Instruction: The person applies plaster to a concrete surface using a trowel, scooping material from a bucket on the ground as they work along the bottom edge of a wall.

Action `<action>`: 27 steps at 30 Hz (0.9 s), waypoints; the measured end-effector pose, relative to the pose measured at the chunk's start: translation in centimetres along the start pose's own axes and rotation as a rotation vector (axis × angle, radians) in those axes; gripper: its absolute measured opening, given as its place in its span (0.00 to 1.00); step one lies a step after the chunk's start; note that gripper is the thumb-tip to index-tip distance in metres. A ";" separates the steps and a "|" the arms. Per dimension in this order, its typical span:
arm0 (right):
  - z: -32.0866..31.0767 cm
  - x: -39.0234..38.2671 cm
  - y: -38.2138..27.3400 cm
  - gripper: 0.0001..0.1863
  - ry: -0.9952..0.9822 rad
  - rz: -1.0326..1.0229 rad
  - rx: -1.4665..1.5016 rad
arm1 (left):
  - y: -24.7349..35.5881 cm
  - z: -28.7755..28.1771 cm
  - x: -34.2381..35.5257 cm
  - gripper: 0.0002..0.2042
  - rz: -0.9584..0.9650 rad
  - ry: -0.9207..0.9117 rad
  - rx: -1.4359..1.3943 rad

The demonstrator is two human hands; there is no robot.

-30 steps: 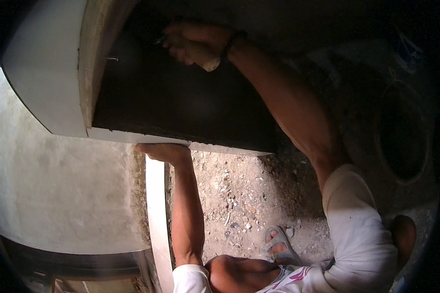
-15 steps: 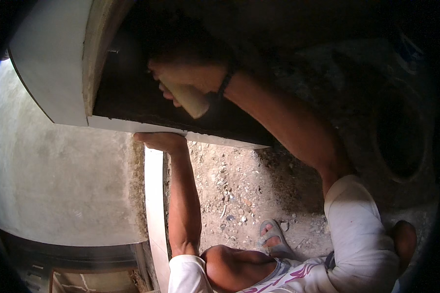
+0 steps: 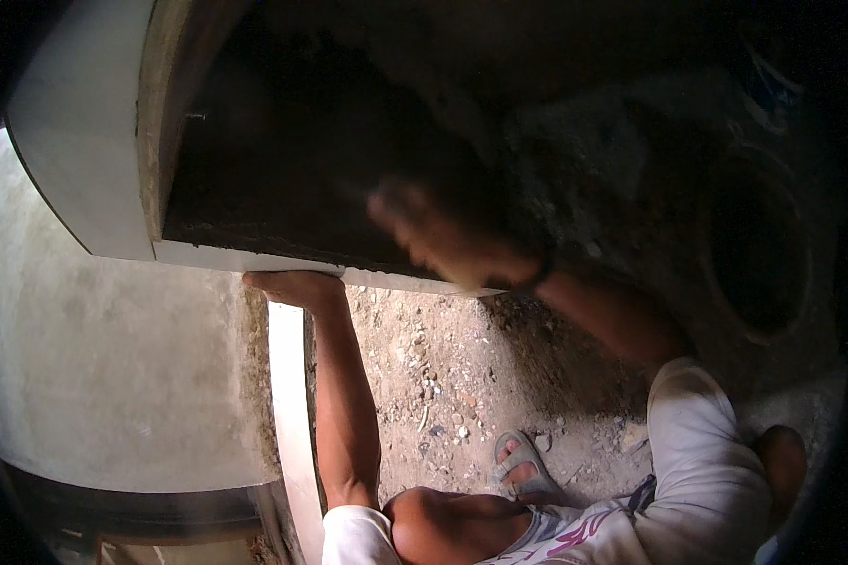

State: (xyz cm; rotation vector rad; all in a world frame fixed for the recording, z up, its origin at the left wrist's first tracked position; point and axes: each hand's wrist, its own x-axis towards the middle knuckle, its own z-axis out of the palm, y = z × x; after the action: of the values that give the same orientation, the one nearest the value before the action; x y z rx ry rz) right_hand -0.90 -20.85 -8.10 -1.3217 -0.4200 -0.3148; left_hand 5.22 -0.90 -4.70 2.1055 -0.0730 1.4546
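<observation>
My left hand [image 3: 297, 288] lies flat against the front of a narrow white tile strip [image 3: 203, 256], its fingers stretched out to the left and partly hidden. That strip runs along the front edge of a dark surface [image 3: 283, 202]. My right hand [image 3: 452, 240], smeared by motion, is closed over the right part of the dark surface. A pale, blunt handle [image 3: 468, 281] shows below its palm; the working end of this tool is lost in the dark and blur.
A white panel [image 3: 71, 141] stands upright at the left. Below it spreads a grey plastered surface [image 3: 113, 367], beside a white upright strip [image 3: 290, 405]. Stony ground [image 3: 443, 377] lies under my arms, near my sandalled foot [image 3: 521, 466]. A round dark container [image 3: 758, 245] sits at the right.
My right hand has swung right and nearer to me with the pale-handled tool. The left hand stays on the tile strip; the whole view has shifted slightly.
</observation>
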 end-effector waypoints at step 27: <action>-2.3 13.1 -1.7 0.18 -0.132 0.326 0.251 | -0.5 0.6 0.3 0.29 -0.257 -0.013 -0.589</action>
State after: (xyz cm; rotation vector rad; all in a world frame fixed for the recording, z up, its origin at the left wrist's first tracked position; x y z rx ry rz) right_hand 10.17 -23.31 -0.97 -1.1444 -0.3349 0.0963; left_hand 6.00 -0.69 -4.80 1.5768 -0.2021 1.0975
